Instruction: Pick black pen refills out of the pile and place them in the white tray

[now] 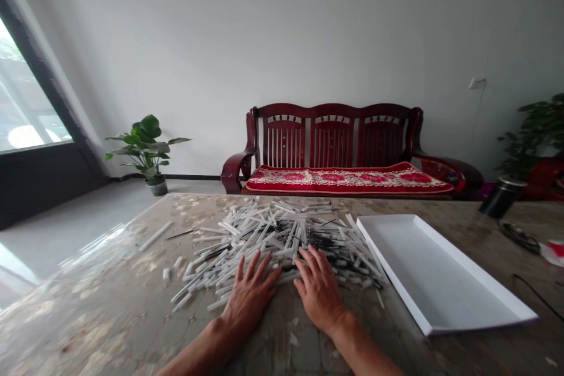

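A big heap of white pen barrels and thin black refills [282,235] lies across the middle of a glass-topped table [110,294]. My left hand [249,296] rests flat at the heap's near edge, fingers spread over a few barrels. Beside it, my right hand [319,288] also lies palm down with fingers stretched out onto the pile. Neither hand holds anything. Single white barrels [155,236] lie scattered to the left of the heap.
A shallow white tray [467,299] lies on the table right of the heap. A black cup [500,197] and a cable [520,238] sit at the far right. Behind the table stand a wooden bench with red cushion [339,155] and a potted plant [147,153].
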### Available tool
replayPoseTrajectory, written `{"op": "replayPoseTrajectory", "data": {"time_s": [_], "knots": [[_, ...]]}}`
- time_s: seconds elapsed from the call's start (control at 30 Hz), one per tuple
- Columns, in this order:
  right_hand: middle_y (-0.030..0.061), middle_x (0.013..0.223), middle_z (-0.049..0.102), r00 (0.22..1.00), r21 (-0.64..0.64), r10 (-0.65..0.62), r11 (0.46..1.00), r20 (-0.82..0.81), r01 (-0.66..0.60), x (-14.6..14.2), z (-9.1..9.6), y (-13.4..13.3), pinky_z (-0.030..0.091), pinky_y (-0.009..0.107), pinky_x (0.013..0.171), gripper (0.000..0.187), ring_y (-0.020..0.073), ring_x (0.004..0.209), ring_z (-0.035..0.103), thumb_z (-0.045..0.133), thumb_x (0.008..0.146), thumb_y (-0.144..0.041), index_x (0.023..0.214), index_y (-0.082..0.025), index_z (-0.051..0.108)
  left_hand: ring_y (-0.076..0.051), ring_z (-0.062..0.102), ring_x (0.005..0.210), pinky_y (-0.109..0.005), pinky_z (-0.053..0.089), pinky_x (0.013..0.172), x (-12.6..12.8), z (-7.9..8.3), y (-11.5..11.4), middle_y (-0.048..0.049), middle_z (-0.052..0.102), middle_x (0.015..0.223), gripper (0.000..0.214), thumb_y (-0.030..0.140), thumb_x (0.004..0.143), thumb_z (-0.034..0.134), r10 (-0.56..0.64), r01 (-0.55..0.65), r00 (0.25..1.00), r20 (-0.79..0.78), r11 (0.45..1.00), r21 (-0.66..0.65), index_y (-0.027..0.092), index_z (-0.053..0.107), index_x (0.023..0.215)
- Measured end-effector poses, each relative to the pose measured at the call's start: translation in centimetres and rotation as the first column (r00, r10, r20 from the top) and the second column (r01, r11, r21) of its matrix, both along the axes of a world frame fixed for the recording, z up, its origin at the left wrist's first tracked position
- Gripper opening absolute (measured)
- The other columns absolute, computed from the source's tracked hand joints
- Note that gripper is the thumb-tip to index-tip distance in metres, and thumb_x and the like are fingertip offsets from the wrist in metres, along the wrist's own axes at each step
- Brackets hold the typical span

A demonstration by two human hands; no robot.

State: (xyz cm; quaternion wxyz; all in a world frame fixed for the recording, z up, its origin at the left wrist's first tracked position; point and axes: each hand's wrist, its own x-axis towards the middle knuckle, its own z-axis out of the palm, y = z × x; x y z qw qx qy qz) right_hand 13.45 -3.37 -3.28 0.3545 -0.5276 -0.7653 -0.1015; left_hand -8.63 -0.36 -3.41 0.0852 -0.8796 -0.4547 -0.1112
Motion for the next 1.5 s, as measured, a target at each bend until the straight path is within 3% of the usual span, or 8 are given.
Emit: {"op": "replayPoseTrajectory", "data": {"time_s": [0.43, 0.6, 0.77, 0.9, 0.97, 1.03, 1.17, 1.5], "knots": [[0.0076, 0.138, 0.059, 0.939, -0.155, 0.32, 0.941, 0.122, -0.301, -4.6, -0.3, 1.8, 0.035, 0.047, 0.117, 0.043, 0.0261, 0.138, 0.041, 0.066, 0.089, -0.03, 0.131, -0.023, 0.059, -0.031, 0.032, 0.145, -0.06, 0.016, 0.118, -10.2, -0.8, 4.8, -0.0009, 0.047, 0.153, 0.055, 0.018, 0.093, 0.049, -0.049, 0.047, 0.999, 0.01, 0.992, 0.114, 0.047, 0.051, 0.14], [0.0068, 0.132, 0.063, 0.962, -0.059, 0.273, 0.961, 0.02, -0.271, -7.0, 0.8, 3.1, 0.039, 0.049, 0.113, 0.038, 0.0254, 0.128, 0.051, 0.063, 0.089, -0.029, 0.127, -0.028, 0.064, -0.03, 0.03, 0.146, -0.061, 0.013, 0.118, -12.8, -0.1, 5.1, -0.0012, 0.049, 0.152, 0.048, 0.021, 0.094, 0.047, 0.019, -0.022, 0.999, 0.026, 0.995, 0.098, 0.046, 0.057, 0.134], [0.01, 0.126, 0.065, 0.991, 0.059, -0.017, 0.998, -0.135, 0.025, -1.4, 3.0, 2.3, 0.045, 0.051, 0.105, 0.036, 0.0267, 0.12, 0.056, 0.052, 0.093, -0.026, 0.128, -0.026, 0.062, -0.03, 0.035, 0.145, -0.062, 0.013, 0.118, -14.5, 1.3, 4.9, -0.0014, 0.047, 0.153, 0.044, 0.024, 0.094, 0.046, -0.036, 0.036, 0.999, 0.03, 0.999, 0.0, 0.045, 0.062, 0.129], [0.0118, 0.131, 0.06, 0.961, 0.068, -0.245, 0.965, -0.126, 0.254, 6.5, 2.1, 0.3, 0.045, 0.053, 0.104, 0.039, 0.0288, 0.124, 0.052, 0.043, 0.098, -0.032, 0.135, -0.024, 0.054, -0.03, 0.033, 0.146, -0.06, 0.008, 0.119, -14.9, 1.5, 3.3, -0.0006, 0.045, 0.155, 0.04, 0.029, 0.094, 0.048, -0.072, 0.071, 0.997, 0.028, 0.997, 0.018, 0.046, 0.065, 0.126], [0.014, 0.133, 0.058, 0.948, 0.075, -0.313, 0.946, -0.059, 0.317, 9.4, 0.6, -0.8, 0.041, 0.055, 0.107, 0.042, 0.0315, 0.128, 0.049, 0.041, 0.099, -0.038, 0.136, -0.022, 0.052, -0.032, 0.03, 0.147, -0.061, 0.007, 0.119, -15.0, 1.0, 1.7, -0.0018, 0.045, 0.155, 0.04, 0.036, 0.092, 0.052, 0.028, -0.031, 0.998, 0.058, 0.998, 0.05, 0.045, 0.063, 0.129], [0.0166, 0.136, 0.055, 0.939, 0.076, -0.345, 0.936, 0.011, 0.343, 11.1, -1.1, -1.6, 0.04, 0.056, 0.107, 0.047, 0.034, 0.131, 0.045, 0.039, 0.099, -0.043, 0.137, -0.019, 0.05, -0.036, 0.023, 0.149, -0.062, 0.008, 0.118, -15.0, 0.1, -0.1, -0.0078, 0.041, 0.156, 0.052, 0.043, 0.088, 0.054, 0.261, -0.271, 0.958, 0.12, 0.96, 0.076, 0.036, 0.055, 0.139], [0.0205, 0.133, 0.056, 0.889, 0.085, -0.454, 0.89, 0.062, 0.448, 11.7, -4.2, -2.1, 0.037, 0.061, 0.104, 0.05, 0.0406, 0.132, 0.043, 0.036, 0.097, -0.047, 0.134, -0.017, 0.053, -0.044, 0.024, 0.147, -0.067, 0.021, 0.11, -14.5, -1.1, -2.9, -0.0203, 0.027, 0.161, 0.075, 0.057, 0.086, 0.045, 0.665, -0.658, 0.738, 0.114, 0.747, -0.097, 0.024, 0.037, 0.152], [0.0262, 0.133, 0.053, 0.863, 0.003, -0.501, 0.865, 0.058, 0.502, 7.3, -4.9, 0.6, 0.043, 0.057, 0.096, 0.047, 0.0403, 0.124, 0.05, 0.039, 0.096, -0.039, 0.128, -0.012, 0.057, -0.045, 0.024, 0.145, -0.06, 0.022, 0.111, -8.3, 0.2, -0.8, -0.0254, 0.026, 0.16, 0.087, 0.063, 0.084, 0.044, 0.73, -0.699, 0.667, 0.149, 0.683, -0.212, 0.014, 0.031, 0.154]]}}
